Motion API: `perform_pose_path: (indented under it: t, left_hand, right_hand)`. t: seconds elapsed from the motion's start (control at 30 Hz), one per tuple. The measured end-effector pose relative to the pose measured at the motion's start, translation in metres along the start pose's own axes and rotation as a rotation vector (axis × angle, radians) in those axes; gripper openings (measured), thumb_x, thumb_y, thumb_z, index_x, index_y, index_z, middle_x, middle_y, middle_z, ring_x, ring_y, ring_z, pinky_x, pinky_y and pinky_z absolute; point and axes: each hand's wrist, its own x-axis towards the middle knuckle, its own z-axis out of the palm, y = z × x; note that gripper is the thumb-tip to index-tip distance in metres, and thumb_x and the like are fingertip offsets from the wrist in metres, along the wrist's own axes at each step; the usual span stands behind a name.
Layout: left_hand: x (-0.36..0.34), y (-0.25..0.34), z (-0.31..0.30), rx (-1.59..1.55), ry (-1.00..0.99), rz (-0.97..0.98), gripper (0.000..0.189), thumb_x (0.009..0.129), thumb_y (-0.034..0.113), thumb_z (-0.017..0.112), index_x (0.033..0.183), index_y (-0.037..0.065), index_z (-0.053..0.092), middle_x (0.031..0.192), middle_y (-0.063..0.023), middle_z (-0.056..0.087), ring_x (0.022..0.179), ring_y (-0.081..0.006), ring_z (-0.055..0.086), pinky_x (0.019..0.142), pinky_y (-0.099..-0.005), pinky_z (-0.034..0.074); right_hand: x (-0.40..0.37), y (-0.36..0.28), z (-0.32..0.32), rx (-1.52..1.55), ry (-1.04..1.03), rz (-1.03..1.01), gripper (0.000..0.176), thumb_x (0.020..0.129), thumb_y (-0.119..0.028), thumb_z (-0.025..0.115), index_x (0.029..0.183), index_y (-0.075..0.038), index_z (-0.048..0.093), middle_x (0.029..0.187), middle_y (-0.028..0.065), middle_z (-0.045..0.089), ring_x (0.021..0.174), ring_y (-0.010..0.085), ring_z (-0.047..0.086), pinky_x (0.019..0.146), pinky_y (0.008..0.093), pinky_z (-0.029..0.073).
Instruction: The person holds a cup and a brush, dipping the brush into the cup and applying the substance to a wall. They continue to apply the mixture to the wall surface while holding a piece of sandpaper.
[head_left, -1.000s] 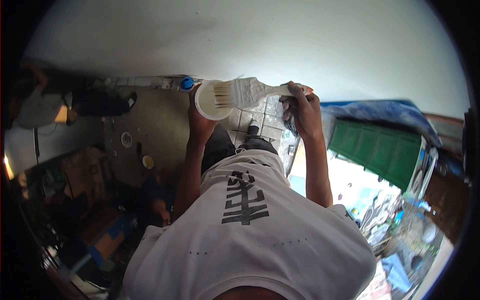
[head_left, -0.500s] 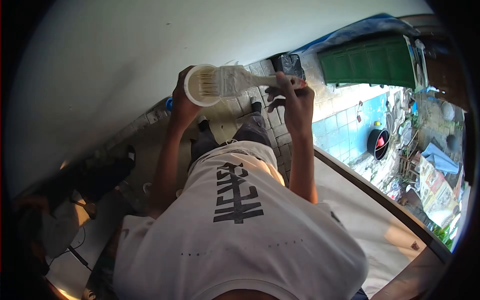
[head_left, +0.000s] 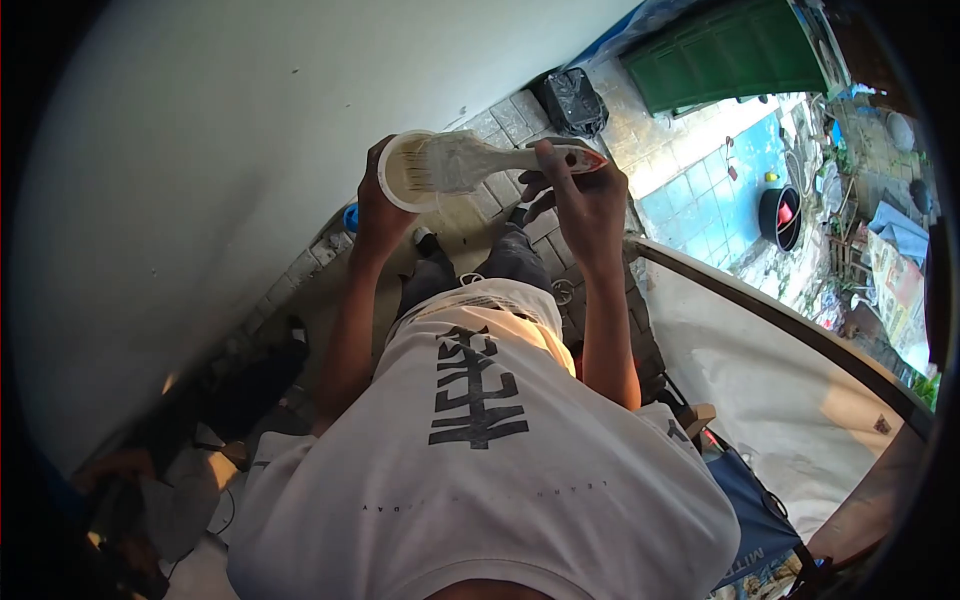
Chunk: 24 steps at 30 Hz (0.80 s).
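There are 1 paintbrush (head_left: 468,163), 1 white cup (head_left: 396,176), 1 round black basin (head_left: 768,222) and 1 green panel (head_left: 725,52).

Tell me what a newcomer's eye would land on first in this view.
Probably the wide paintbrush in the right hand, its bristles over the open mouth of the white tub in the left hand, top centre. Next, perhaps, the big black lettering across the white T-shirt below. At upper right, a green panel stands out beyond a black basin on the bright ground.
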Motion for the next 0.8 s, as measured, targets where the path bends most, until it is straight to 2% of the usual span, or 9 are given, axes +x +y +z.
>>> perform_pose_path:
  t: [0.27, 0.43, 0.53, 0.6, 0.73, 0.77, 0.8]
  left_hand:
    - [0.040, 0.038, 0.087, 0.105, 0.002, 0.086, 0.074, 0.063, 0.002, 0.092, 0.128, 0.002, 0.057, 0.126, -0.0144, 0.061, 0.113, -0.0297, 0.064, 0.097, -0.0385, 0.054]
    - [0.062, 0.057, 0.151, 0.069, -0.036, 0.004, 0.071, 0.064, 0.003, 0.092, 0.127, 0.003, 0.058, 0.123, -0.0134, 0.063, 0.110, -0.0285, 0.066, 0.094, -0.0384, 0.055]
    - [0.067, 0.057, 0.181, 0.049, -0.163, -0.114, 0.073, 0.065, 0.004, 0.092, 0.128, 0.003, 0.056, 0.120, -0.0133, 0.065, 0.107, -0.0276, 0.067, 0.093, -0.0371, 0.055]
    - [0.069, 0.060, 0.200, 0.019, -0.075, -0.059, 0.057, 0.069, 0.007, 0.092, 0.118, 0.000, 0.065, 0.105, -0.0120, 0.073, 0.095, -0.0237, 0.071, 0.088, -0.0362, 0.056]
    - [0.059, 0.025, 0.225, 0.034, -0.135, -0.097, 0.068, 0.071, 0.010, 0.093, 0.128, 0.000, 0.059, 0.115, -0.0116, 0.071, 0.104, -0.0224, 0.069, 0.091, -0.0367, 0.055]
    - [0.056, 0.017, 0.230, 0.016, -0.225, -0.162, 0.075, 0.071, 0.011, 0.094, 0.134, 0.001, 0.055, 0.122, -0.0130, 0.068, 0.111, -0.0241, 0.067, 0.095, -0.0371, 0.054]
    - [0.055, 0.004, 0.239, 0.010, -0.259, -0.166, 0.075, 0.071, 0.011, 0.094, 0.134, 0.001, 0.055, 0.122, -0.0130, 0.068, 0.111, -0.0241, 0.067, 0.095, -0.0371, 0.054]
  right_hand:
    - [0.038, -0.008, -0.105, -0.014, 0.022, -0.015, 0.030, 0.098, -0.026, 0.070, 0.100, 0.005, 0.071, 0.077, 0.0104, 0.071, 0.062, 0.0130, 0.068, 0.051, 0.0270, 0.055]
    - [0.072, 0.009, -0.181, 0.119, 0.033, 0.020, 0.031, 0.099, -0.024, 0.069, 0.101, 0.007, 0.069, 0.076, 0.0105, 0.070, 0.061, 0.0142, 0.068, 0.048, 0.0273, 0.054]
    - [0.084, 0.017, -0.216, 0.154, 0.040, 0.058, 0.031, 0.099, -0.024, 0.069, 0.102, 0.008, 0.068, 0.078, 0.0114, 0.070, 0.061, 0.0154, 0.067, 0.047, 0.0279, 0.054]
    - [0.089, 0.020, -0.232, 0.179, 0.037, 0.094, 0.032, 0.099, -0.023, 0.068, 0.103, 0.008, 0.068, 0.080, 0.0121, 0.070, 0.062, 0.0161, 0.067, 0.047, 0.0284, 0.054]
    - [0.095, 0.041, -0.261, 0.244, 0.114, 0.115, 0.030, 0.101, -0.022, 0.065, 0.104, 0.007, 0.066, 0.082, 0.0139, 0.069, 0.064, 0.0178, 0.065, 0.044, 0.0304, 0.053]
    - [0.096, 0.053, -0.268, 0.268, 0.109, 0.133, 0.030, 0.100, -0.021, 0.065, 0.106, 0.008, 0.067, 0.084, 0.0140, 0.070, 0.064, 0.0177, 0.066, 0.046, 0.0304, 0.054]
    - [0.099, 0.069, -0.274, 0.291, 0.109, 0.157, 0.030, 0.099, -0.020, 0.066, 0.108, 0.009, 0.067, 0.086, 0.0141, 0.071, 0.064, 0.0177, 0.067, 0.047, 0.0304, 0.055]
